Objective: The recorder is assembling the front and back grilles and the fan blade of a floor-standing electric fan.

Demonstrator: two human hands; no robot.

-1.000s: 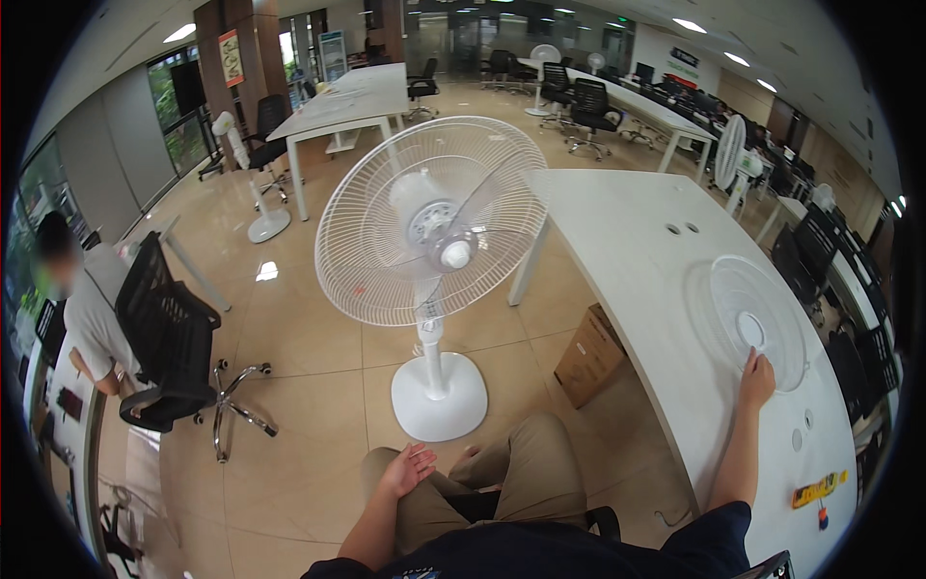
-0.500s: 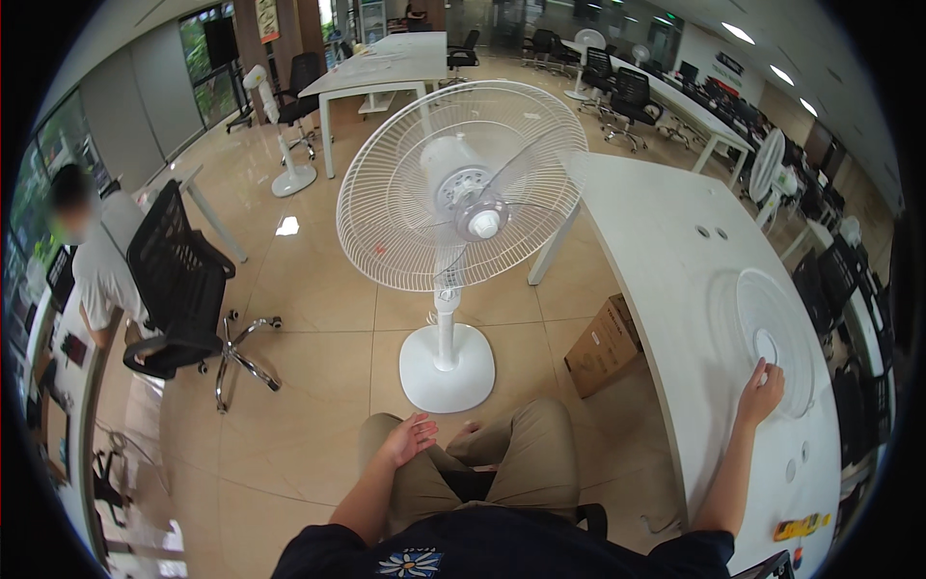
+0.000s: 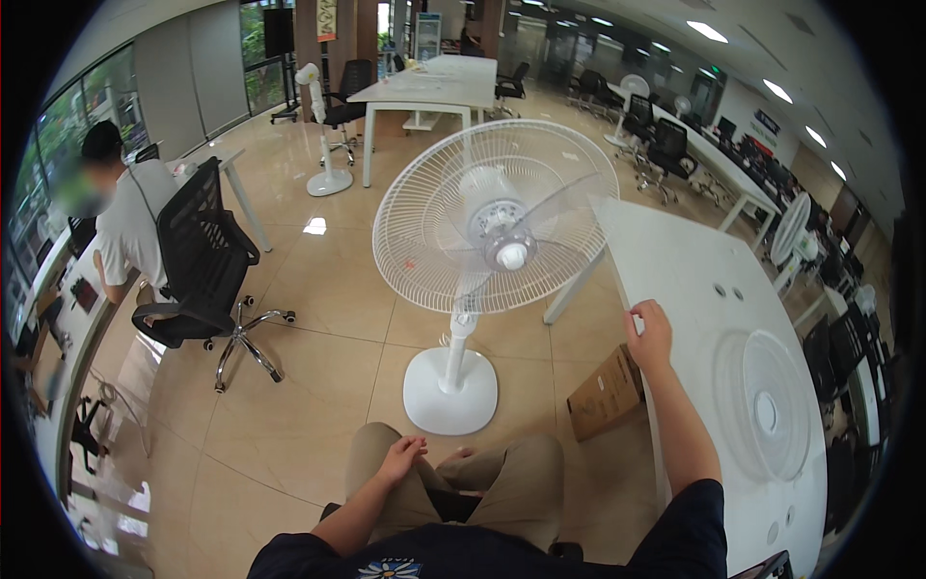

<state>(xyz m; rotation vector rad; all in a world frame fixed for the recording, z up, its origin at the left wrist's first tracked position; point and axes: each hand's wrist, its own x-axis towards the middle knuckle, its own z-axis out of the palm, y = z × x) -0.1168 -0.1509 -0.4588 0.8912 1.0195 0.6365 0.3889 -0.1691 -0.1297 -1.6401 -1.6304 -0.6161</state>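
Note:
A white pedestal fan (image 3: 450,372) stands on the floor before me. Its rear wire grille surrounds clear blades with a white cap (image 3: 511,256) at their centre; no grille covers the front. My right hand (image 3: 651,333) is raised near the table's left edge, fingers closed round a small white piece (image 3: 639,325), mostly hidden. Over my left thigh, my left hand (image 3: 401,459) has its fingers curled together; anything inside is hidden. The round front grille (image 3: 777,449), with a white disc at its middle, lies flat on the white table (image 3: 675,251) to my right.
A cardboard box (image 3: 606,394) leans under the table's left side. On the left are a black mesh office chair (image 3: 207,251) and a seated person in a white shirt (image 3: 135,222). Another white fan (image 3: 328,180) and a long table (image 3: 434,82) stand farther back.
My right hand has left the front grille's middle and moved left and forward with the small white piece. My left hand's fingers have curled from open. The view has shifted.

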